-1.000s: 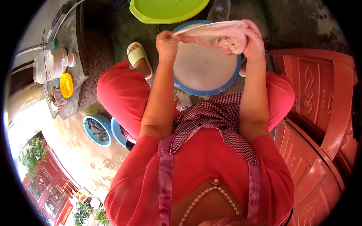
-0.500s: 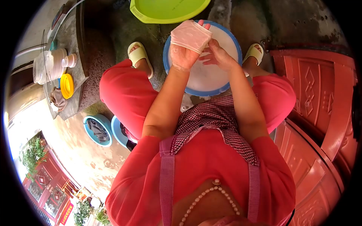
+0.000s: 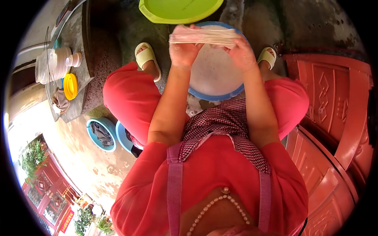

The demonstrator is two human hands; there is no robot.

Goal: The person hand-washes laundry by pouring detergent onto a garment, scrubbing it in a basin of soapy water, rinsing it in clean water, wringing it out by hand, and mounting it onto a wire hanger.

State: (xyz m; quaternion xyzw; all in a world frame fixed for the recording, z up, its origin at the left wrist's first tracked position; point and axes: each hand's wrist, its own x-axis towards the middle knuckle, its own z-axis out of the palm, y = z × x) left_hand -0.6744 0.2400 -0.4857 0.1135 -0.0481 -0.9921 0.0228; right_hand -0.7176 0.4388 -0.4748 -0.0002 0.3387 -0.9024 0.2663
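A wet pale pink cloth (image 3: pixel 210 36) is stretched sideways between my two hands, above the far part of a blue-rimmed basin (image 3: pixel 216 96) of cloudy water. My left hand (image 3: pixel 184 49) holds the cloth's left end, with the fabric across its fingers. At the other end, my right hand (image 3: pixel 241 53) grips the cloth between thumb and fingers. Both hands are slightly blurred.
A lime green basin (image 3: pixel 181 17) lies beyond the blue-rimmed one. Two light blue tubs (image 3: pixel 89 135) stand at the left, one with dark cloth. A ledge (image 3: pixel 80 98) holds containers and a yellow dish (image 3: pixel 71 86). Red panelled doors (image 3: pixel 325 94) are at the right.
The cloth was bunched and stretched, then spread over my left hand with my right hand open beside it. Now my right hand has taken hold of it and pulled it out sideways.
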